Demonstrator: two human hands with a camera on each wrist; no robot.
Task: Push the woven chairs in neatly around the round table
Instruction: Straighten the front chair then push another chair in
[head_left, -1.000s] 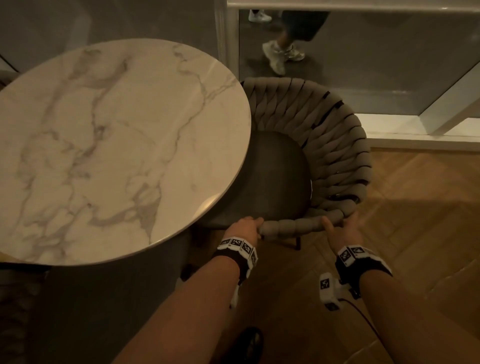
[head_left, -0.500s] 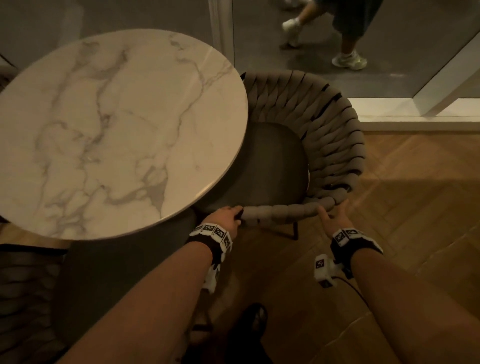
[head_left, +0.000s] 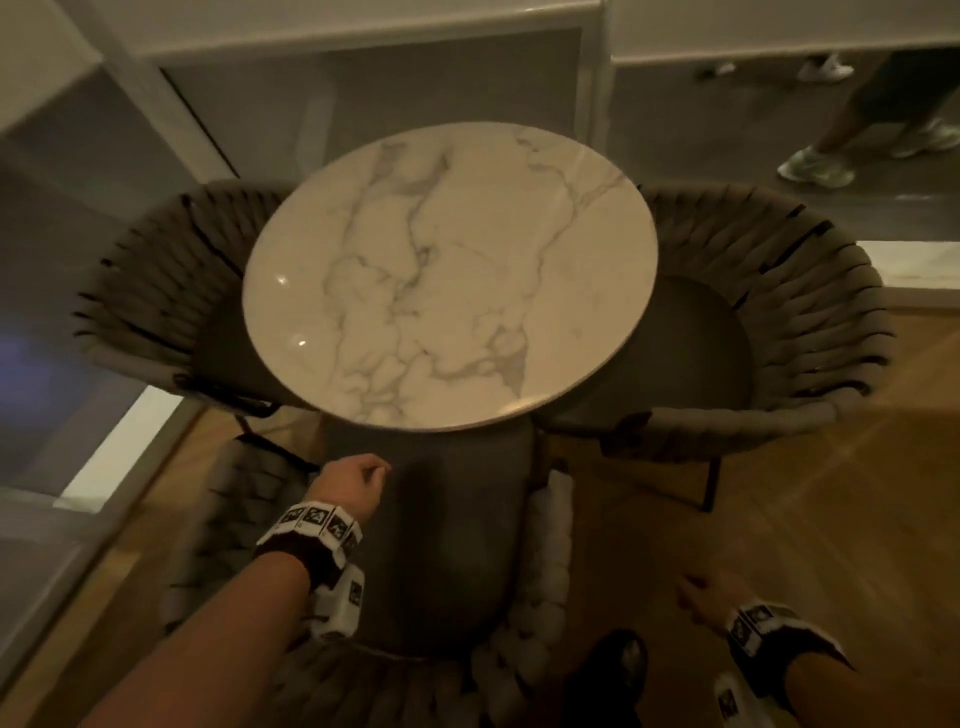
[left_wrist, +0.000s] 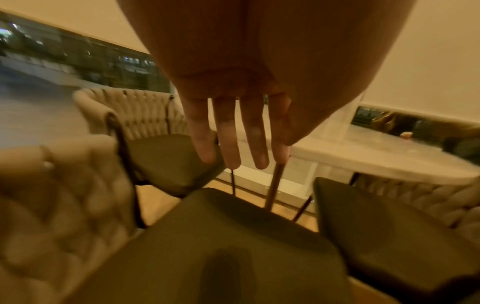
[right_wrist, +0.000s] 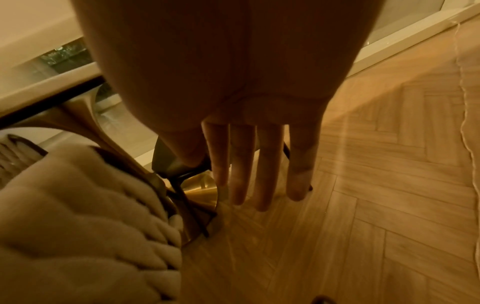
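The round marble table stands in the middle of the head view. One woven chair is tucked under its left side and another woven chair under its right side. A third woven chair is right in front of me, its dark seat reaching under the table's near edge. My left hand hovers above that seat and holds nothing, its fingers hanging straight. My right hand is over the floor to the right of this chair's arm, with straight fingers and nothing in it.
Glass panels with white frames run behind and to the left of the table. A person's feet show beyond the glass at top right. My dark shoe is on the herringbone wood floor. The table's gold base stands beside the near chair.
Both hands have let go of the right chair's front rim. The view has swung left and back to face the table over the near chair, with both hands hanging free.
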